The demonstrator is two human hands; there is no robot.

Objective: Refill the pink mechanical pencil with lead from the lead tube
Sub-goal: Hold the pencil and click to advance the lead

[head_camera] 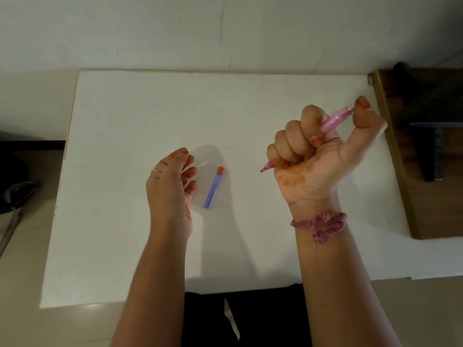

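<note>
gripping the pink mechanical pencil [334, 120] in a closed fist, the right hand [316, 156] is pressing its thumb on the cap end, tip aiming left. the left hand [172, 182] is hovering relaxed and empty beside the lead tube [214, 187], which is lying capped on the white counter [130, 136]. this looks like the opening step; next comes uncapping the pencil and picking up the tube.

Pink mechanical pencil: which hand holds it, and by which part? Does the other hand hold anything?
The right hand grips the pink mechanical pencil around its barrel, thumb on the top end. The left hand holds nothing.
</note>
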